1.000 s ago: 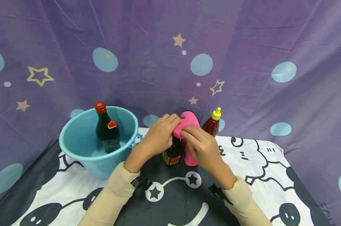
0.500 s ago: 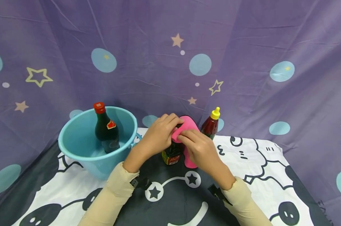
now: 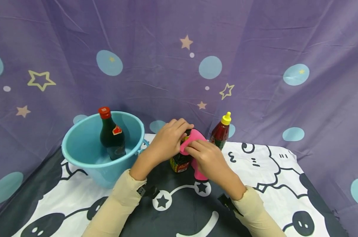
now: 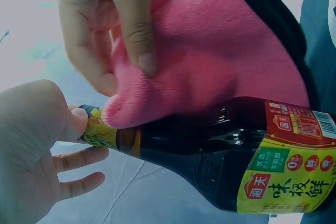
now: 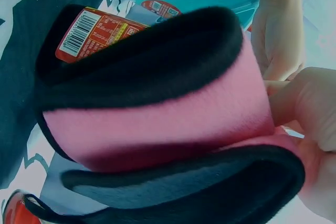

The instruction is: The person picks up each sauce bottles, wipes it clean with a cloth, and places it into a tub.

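Observation:
A dark sauce bottle [image 3: 180,162] with a yellow and green label [image 4: 286,179] stands on the table at the centre. My left hand [image 3: 167,142] grips its neck from the left, thumb against the yellow neck band [image 4: 100,132]. My right hand [image 3: 206,158] pinches a pink cloth [image 3: 196,135] with black trim and presses it against the bottle's upper part. The cloth [image 4: 220,61] drapes down the bottle's right side. In the right wrist view the folded cloth [image 5: 157,114] fills the frame, with the bottle's barcode label [image 5: 94,32] behind it.
A light blue bucket [image 3: 107,174] stands at the left and holds a dark bottle with a red cap [image 3: 111,135]. A red squeeze bottle with a yellow cap [image 3: 221,132] stands just behind my right hand. A purple starred curtain [image 3: 256,65] closes the back.
The pink cloth's top has come down along the bottle, and my right hand has slid down with it. My left hand stays on the bottle's neck.

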A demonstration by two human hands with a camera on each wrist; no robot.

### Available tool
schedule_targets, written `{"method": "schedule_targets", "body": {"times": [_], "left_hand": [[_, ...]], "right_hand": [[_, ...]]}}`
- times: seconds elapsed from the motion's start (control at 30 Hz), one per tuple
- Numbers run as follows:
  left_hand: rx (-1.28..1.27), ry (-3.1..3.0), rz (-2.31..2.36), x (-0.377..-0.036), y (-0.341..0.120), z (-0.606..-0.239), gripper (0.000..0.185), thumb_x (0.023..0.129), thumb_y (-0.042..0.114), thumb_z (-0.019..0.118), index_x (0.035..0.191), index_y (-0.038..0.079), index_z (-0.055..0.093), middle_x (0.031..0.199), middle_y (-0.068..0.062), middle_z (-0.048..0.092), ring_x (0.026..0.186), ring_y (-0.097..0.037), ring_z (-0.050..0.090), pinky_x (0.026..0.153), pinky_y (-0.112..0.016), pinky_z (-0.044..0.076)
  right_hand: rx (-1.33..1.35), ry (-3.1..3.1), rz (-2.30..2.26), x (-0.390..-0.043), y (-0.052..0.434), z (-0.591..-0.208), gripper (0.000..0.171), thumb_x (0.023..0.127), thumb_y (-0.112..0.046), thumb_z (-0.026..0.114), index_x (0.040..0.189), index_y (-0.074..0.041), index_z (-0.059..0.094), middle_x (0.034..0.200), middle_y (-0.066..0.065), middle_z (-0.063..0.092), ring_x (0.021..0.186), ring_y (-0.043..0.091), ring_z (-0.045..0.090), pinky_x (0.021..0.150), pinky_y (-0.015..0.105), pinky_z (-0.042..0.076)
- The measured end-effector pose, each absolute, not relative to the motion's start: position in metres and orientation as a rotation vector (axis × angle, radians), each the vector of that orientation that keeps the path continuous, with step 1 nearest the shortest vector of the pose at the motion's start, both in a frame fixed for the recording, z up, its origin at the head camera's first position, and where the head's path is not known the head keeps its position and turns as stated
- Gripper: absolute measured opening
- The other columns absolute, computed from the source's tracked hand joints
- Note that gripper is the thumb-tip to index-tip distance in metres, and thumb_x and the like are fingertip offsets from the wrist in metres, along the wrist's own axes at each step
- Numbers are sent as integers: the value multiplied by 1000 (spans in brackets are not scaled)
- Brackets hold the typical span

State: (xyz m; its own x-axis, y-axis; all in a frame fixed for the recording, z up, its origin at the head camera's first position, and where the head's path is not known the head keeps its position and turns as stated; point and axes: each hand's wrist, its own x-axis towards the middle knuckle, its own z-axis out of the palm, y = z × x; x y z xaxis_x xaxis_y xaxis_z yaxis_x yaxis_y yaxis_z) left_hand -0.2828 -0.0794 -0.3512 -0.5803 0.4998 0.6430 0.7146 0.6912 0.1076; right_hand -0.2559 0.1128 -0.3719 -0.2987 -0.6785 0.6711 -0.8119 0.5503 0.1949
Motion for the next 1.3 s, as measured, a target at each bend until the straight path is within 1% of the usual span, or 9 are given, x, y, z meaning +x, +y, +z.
{"method": "schedule_targets", "body": {"times": [0.2, 0.43, 0.57, 0.7, 0.8, 1.03, 1.17, 1.3], "left_hand": [[-928, -2331, -494, -282, -79, -351, 29, 98, -1, 57, 123, 7, 68, 115, -5, 66, 97, -27, 62, 86, -37, 54], [-951, -2349, -478, -281, -78, -350, 28, 100, 2, 54, 125, 7, 67, 117, -6, 66, 99, -27, 62, 87, -37, 54], [-954, -2340, -471, -282, -78, -348, 28, 100, 2, 54, 125, 7, 66, 117, -7, 66, 100, -27, 63, 89, -37, 55], [-955, -2343, -487, -284, -79, -348, 28, 100, 2, 54, 125, 6, 66, 117, -7, 66, 100, -28, 63, 91, -37, 54], [-953, -2344, -507, -285, -80, -349, 29, 100, 1, 54, 125, 6, 66, 117, -7, 66, 100, -28, 62, 91, -38, 54], [-956, -2335, -527, -285, -80, -350, 28, 100, 1, 53, 125, 5, 66, 116, -8, 66, 99, -28, 62, 90, -38, 54], [-954, -2339, -521, -285, -80, -350, 28, 101, 2, 53, 125, 6, 66, 117, -8, 65, 99, -28, 62, 91, -38, 53], [-957, -2358, -530, -283, -80, -351, 28, 101, 2, 54, 126, 5, 66, 117, -8, 65, 100, -28, 62, 91, -38, 53]], "right_hand": [[1189, -2133, 178, -251, 111, -375, 30, 75, 7, 79, 99, -10, 78, 97, 3, 74, 90, 20, 71, 85, 34, 59], [1203, -2156, 118, -248, 110, -384, 28, 73, 1, 86, 97, -10, 77, 94, 2, 73, 86, 18, 68, 83, 30, 59], [1224, -2147, 84, -248, 111, -388, 23, 77, -1, 84, 97, -9, 77, 95, 3, 73, 86, 18, 68, 83, 31, 59], [1235, -2144, 66, -250, 112, -390, 21, 80, -1, 82, 98, -10, 77, 96, 2, 74, 87, 18, 69, 83, 31, 59], [1236, -2148, 48, -250, 111, -391, 23, 78, -1, 83, 98, -11, 78, 98, 2, 74, 89, 19, 69, 84, 31, 59], [1233, -2163, 15, -250, 112, -395, 35, 69, 0, 89, 101, -9, 77, 100, 4, 73, 92, 21, 68, 87, 32, 58], [1249, -2168, 12, -249, 114, -400, 36, 69, 3, 86, 101, -9, 76, 100, 3, 72, 92, 20, 67, 89, 33, 57], [1258, -2170, 15, -248, 115, -403, 34, 71, 5, 82, 101, -8, 75, 99, 3, 72, 90, 20, 66, 88, 33, 57]]}}
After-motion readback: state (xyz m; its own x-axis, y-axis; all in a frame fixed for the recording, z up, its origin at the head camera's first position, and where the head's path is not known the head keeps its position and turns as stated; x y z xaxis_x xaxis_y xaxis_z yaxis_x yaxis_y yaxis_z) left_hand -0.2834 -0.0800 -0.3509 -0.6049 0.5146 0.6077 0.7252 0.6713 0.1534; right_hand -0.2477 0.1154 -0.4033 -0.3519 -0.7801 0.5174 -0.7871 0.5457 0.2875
